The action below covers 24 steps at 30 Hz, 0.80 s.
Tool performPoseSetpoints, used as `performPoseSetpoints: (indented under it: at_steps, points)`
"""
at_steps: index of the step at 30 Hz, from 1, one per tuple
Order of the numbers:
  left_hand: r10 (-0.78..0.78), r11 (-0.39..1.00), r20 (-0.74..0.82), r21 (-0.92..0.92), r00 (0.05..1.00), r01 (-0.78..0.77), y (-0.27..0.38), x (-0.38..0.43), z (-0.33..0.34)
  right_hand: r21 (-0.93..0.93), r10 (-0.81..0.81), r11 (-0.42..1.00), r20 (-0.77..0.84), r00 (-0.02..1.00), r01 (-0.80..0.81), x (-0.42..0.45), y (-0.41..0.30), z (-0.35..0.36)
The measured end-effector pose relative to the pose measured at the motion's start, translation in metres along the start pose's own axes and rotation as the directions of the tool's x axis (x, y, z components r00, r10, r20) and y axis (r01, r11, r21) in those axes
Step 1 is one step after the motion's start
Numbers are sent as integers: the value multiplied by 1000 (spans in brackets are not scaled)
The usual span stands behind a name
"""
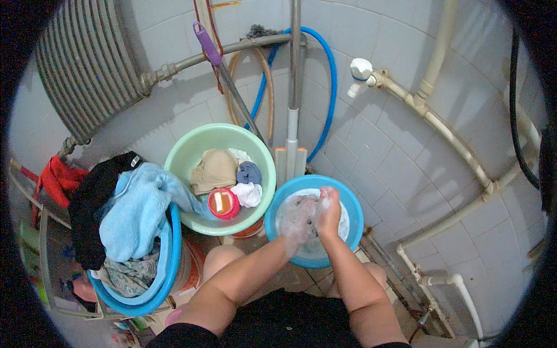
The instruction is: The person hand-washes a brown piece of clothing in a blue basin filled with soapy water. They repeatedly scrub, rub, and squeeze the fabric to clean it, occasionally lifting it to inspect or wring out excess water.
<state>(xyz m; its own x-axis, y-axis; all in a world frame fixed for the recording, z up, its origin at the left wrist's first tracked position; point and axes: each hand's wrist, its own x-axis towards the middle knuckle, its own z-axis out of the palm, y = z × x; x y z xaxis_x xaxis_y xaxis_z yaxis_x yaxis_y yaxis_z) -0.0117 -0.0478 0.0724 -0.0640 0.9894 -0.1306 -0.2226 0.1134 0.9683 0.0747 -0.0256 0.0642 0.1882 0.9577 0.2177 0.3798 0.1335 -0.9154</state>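
Both of my hands are over a small blue basin (357, 217) of soapy water, close together. Thick suds cover most of my left hand (299, 217), so its fingers cannot be made out. My right hand (329, 213) is curled beside it, knuckles up and foam on the fingers. Whether either hand grips a cloth under the foam is hidden. Just left of this basin is a light green basin (219, 130). In it lie a beige cloth (215, 169), a grey-blue cloth (249, 173), a white cloth (248, 194) and a red-rimmed round container (224, 203) with a bar inside.
A blue tub (176, 226) on the left holds a light blue towel (135, 217), a black garment (87, 217) and patterned cloth (132, 272). The towel trails into the green basin. Behind are a purple-handled pole (208, 43), a blue hose (333, 87) and a tap (361, 71).
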Motion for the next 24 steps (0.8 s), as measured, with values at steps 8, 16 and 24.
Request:
performPoseSetpoints:
  at_steps: [8, 16, 24]
  points:
    - [528, 438, 160, 790, 834, -429, -32, 25, -17, 504, 0, 863, 36, 999, -18, -18, 8, 21]
    - [500, 723, 95, 502, 861, -475, -6, 20, -1, 598, 440, 592, 322, 838, -540, 26, 58, -3]
    - [159, 985, 330, -116, 930, -127, 16, 48, -66, 144, 192, 895, 729, 657, -422, 21, 4, -32]
